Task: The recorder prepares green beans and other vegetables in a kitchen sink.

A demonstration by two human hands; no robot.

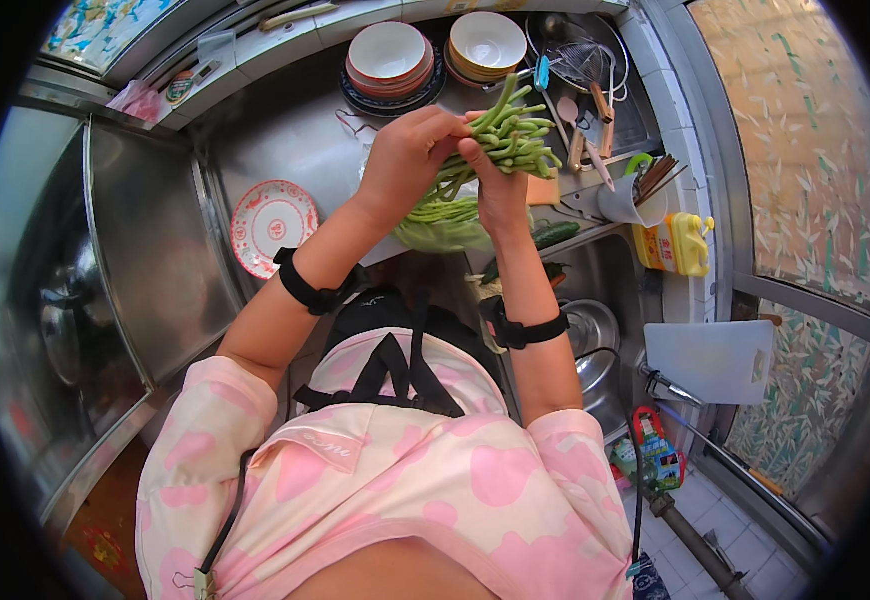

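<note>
Both of my hands are raised over the counter around a bunch of long green beans (521, 139), its cut ends fanned out to the right. My right hand (501, 191) grips the bunch from below, thumb across the stems. At the bunch's left side, the bent fingers of my left hand (412, 154) pinch the beans close to the right thumb; the fingertips are partly hidden. Beneath my hands, more long beans (442, 211) lie in a clear plastic bag (446, 238) at the counter's front edge. A white plate (296, 217) with a red pattern sits to the left.
Stacked bowls (387, 51) and more bowls (487, 41) stand at the back. Utensils, including a whisk (585, 64), crowd the right corner. A cucumber (555, 235) lies by the sink (626, 300), which holds a metal basin (592, 326). Nearby are a chopsticks cup (630, 201) and a yellow jug (671, 244).
</note>
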